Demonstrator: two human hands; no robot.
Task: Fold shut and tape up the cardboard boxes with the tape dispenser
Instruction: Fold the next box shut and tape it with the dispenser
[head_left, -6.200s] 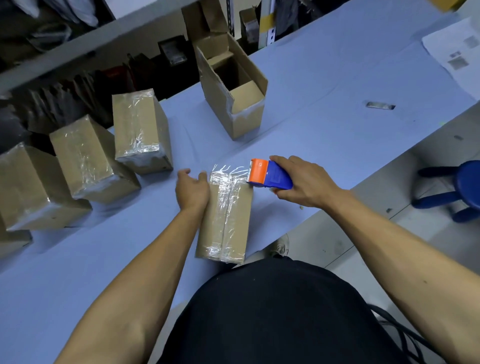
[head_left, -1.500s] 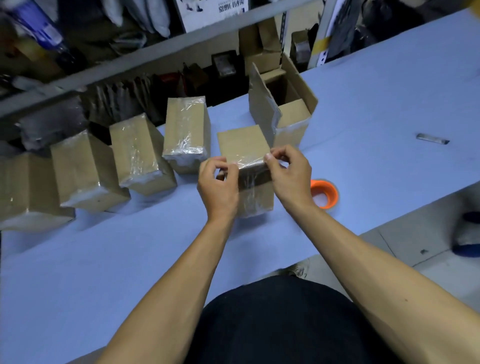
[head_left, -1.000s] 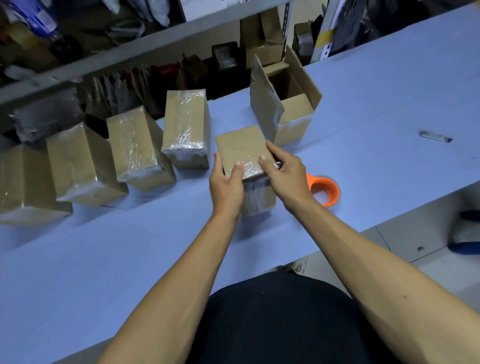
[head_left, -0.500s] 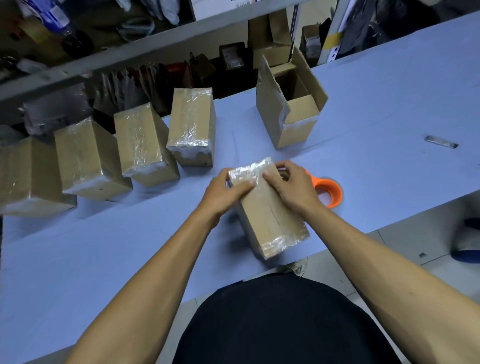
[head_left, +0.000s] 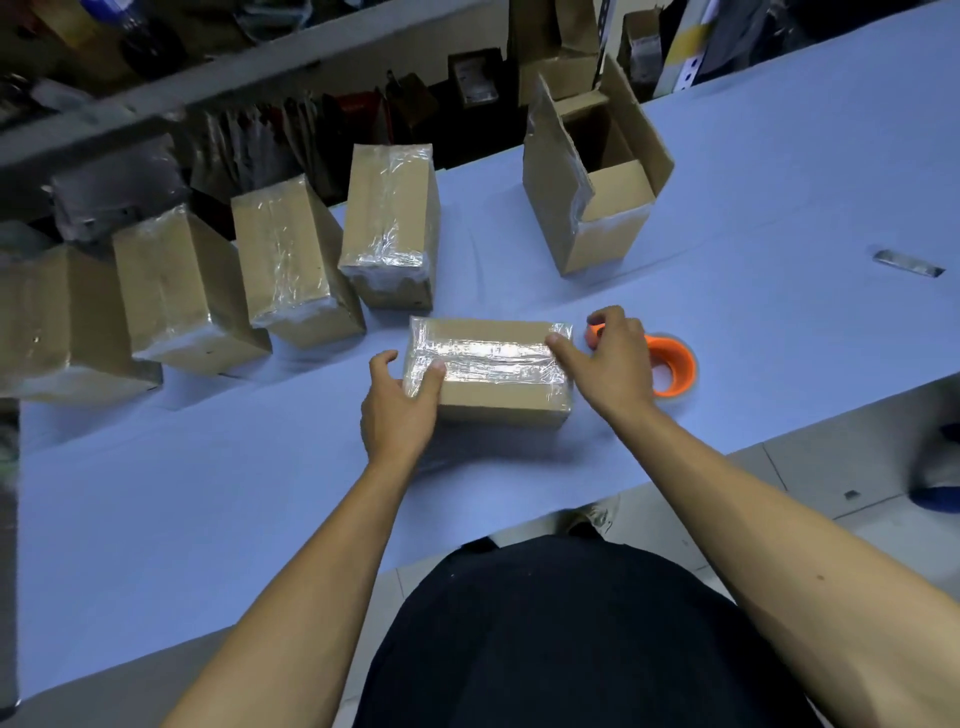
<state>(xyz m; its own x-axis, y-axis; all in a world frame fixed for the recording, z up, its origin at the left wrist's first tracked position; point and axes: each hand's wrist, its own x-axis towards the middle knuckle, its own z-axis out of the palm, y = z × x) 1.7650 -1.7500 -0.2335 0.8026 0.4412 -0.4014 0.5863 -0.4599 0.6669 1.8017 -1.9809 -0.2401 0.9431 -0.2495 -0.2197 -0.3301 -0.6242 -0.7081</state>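
A closed cardboard box lies on its long side on the blue table, with clear tape along its top and over both ends. My left hand grips its left end, thumb on the taped top. My right hand is at the right end with fingers spread: the thumb touches the box's top corner and the fingers hover over the orange tape dispenser, which lies just right of the box and is partly hidden by the hand. An open box with its flaps up stands behind.
Several taped boxes stand in a row at the back left, in front of a cluttered shelf. A small metal piece lies far right on the table. A blue stool is on the floor at right.
The box was turned from end-up to lying flat across the table, taped seam up. My right hand has slid off its end toward the dispenser.
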